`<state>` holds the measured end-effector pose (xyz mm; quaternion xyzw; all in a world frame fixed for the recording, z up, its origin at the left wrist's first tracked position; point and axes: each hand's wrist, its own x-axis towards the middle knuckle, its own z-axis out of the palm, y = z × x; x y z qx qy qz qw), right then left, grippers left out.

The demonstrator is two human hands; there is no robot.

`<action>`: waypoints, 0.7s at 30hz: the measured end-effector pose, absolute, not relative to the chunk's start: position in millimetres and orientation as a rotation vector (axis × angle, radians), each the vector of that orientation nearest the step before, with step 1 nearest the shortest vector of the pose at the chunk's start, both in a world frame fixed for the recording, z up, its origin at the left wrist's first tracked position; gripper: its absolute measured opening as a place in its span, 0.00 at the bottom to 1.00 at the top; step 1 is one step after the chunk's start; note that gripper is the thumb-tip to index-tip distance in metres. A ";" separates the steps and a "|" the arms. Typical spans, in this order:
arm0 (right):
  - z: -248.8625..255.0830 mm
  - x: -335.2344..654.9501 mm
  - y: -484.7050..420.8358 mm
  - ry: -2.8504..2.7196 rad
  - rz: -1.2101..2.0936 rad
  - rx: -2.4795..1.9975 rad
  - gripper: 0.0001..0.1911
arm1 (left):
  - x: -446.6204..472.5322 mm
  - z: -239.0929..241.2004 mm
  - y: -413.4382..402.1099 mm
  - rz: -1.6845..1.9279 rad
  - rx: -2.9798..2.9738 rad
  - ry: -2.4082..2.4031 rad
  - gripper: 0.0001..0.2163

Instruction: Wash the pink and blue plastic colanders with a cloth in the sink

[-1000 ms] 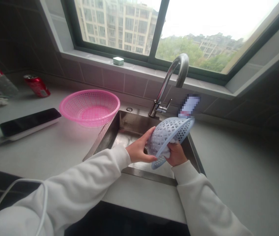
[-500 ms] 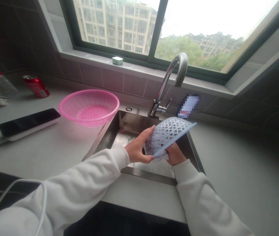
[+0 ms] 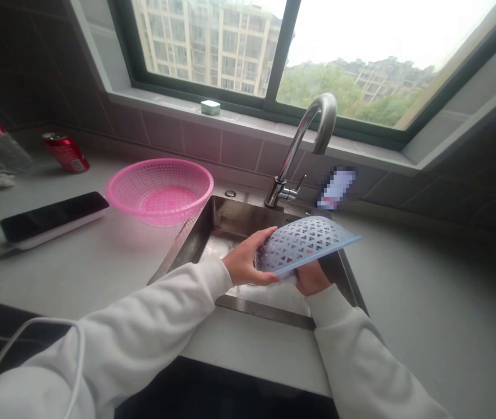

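Pale blue plastic, w/ many small holes: this is the blue basket point(image 3: 307, 235), and the left hand point(image 3: 248, 259) holds it by the near-left end, thumb at the rim, other fingers along the outer wall. It is up in the air above the sink point(image 3: 252, 307), tilted, hollow side turned mostly down. The right hand point(image 3: 312, 278) goes under the rim; its fingers are hidden, so I cannot tell if they are closed on sth or lie flat.

Main risk, IMO, is a slip: the thumb has only a narrow rim, and if the plastic is wet, the basket could twist out, esp. b/c its far-right end shows no visible support. A fall would prob. finish in the steel basin, but this end reaches past the sink's right edge, so it may knock there.

Behind, the tap point(image 3: 326, 125) stands apart from the basket; lifting too quickly could hit the spout. Near its base leans a pixelated rectangle point(image 3: 336, 189), poss. a phone; a push or splash could spoil it.

To the left, the pink basket point(image 3: 187, 180) sits on the bench point(image 3: 112, 273) at the sink corner, where a wide elbow could shove it. Beside it, the black-topped device point(image 3: 53, 216) could suffer from drips.
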<state>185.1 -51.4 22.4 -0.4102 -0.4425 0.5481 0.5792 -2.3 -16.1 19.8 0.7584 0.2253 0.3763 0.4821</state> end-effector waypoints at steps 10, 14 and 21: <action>22.8 180.8 -53.0 -1.028 1.271 -0.915 0.22 | -1.1 17.6 -15.9 0.945 1.808 0.544 0.52; 23.1 191.4 -50.9 -0.890 1.243 -0.863 0.22 | -1.7 10.1 -8.3 0.909 1.661 0.526 0.61; 13.1 193.6 -49.0 -0.893 1.231 -0.898 0.25 | 3.2 8.3 -8.3 0.847 1.601 0.478 0.52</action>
